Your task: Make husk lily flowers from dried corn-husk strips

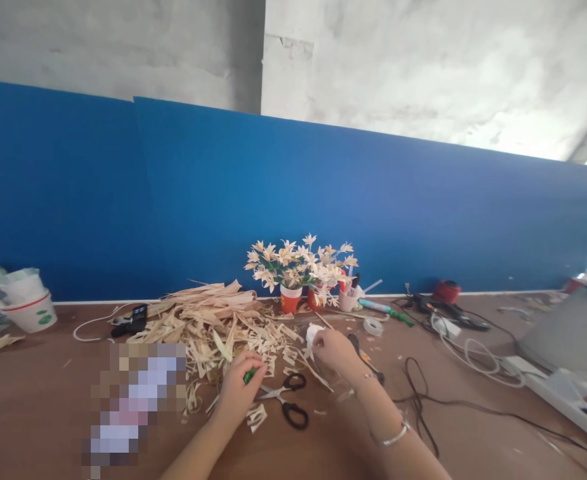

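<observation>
My left hand (242, 383) is closed around a small shiny green item (250, 377), mostly covered by the fingers. Black-handled scissors (293, 400) lie just right of it, blades toward the fingers. My right hand (337, 351) reaches farther forward, its fingertips pinched together against a small white object (314, 333). What the fingertips grip is hidden. A thin stick (322, 319) shows just beyond the knuckles. Dried pale husk strips (208, 313) are heaped behind and left of my left hand, with small cut scraps (257, 418) near the scissors.
Pale handmade flowers (298, 263) stand in red-and-white paper cups (290, 300) by the blue partition (198, 193). A clear tape roll (373, 327), black cables (416, 393) and a white power strip (563, 400) lie right. A paper tub (30, 313) stands far left; a blurred patch covers something front left.
</observation>
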{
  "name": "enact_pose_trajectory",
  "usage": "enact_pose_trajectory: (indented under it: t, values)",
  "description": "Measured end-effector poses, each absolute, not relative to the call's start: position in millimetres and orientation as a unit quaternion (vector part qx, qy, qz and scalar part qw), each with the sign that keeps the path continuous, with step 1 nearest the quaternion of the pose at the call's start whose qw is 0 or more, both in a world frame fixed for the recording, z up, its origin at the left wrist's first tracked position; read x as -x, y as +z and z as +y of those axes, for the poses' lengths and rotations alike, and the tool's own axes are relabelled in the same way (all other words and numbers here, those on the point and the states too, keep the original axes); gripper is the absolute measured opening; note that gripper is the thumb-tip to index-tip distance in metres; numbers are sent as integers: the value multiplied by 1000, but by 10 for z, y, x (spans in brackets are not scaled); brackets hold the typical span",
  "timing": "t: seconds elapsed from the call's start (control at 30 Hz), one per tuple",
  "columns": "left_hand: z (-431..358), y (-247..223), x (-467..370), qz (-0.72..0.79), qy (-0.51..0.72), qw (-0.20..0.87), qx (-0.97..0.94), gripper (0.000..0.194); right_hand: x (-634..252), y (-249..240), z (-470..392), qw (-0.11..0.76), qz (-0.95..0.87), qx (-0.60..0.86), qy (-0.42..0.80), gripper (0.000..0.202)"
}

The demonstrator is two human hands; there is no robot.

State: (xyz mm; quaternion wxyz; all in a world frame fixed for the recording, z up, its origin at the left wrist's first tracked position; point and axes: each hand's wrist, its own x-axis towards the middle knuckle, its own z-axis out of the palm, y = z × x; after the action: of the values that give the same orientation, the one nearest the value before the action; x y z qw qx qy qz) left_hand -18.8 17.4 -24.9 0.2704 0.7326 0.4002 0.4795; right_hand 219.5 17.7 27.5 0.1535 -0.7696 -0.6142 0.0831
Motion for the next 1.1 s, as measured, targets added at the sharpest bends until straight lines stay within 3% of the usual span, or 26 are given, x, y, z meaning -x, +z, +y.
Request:
enact_pose_trajectory:
  t: [0.13, 0.47, 0.63, 1.1]
  values:
    - [166, -238, 198, 400, 477, 273, -733, 21, -2072, 163, 144, 163, -594, 781, 101, 12]
    - [184, -278, 195, 398, 475, 277, -734, 20, -2548, 305, 263, 315, -486, 770, 266, 19]
    - [180, -274, 197, 399, 475, 279, -733, 20, -2623, 298, 353, 351, -425, 778, 302, 15]
    - [191, -270, 204, 400, 474, 270, -736, 21, -2593, 231, 555, 254, -377, 800, 392, 31]
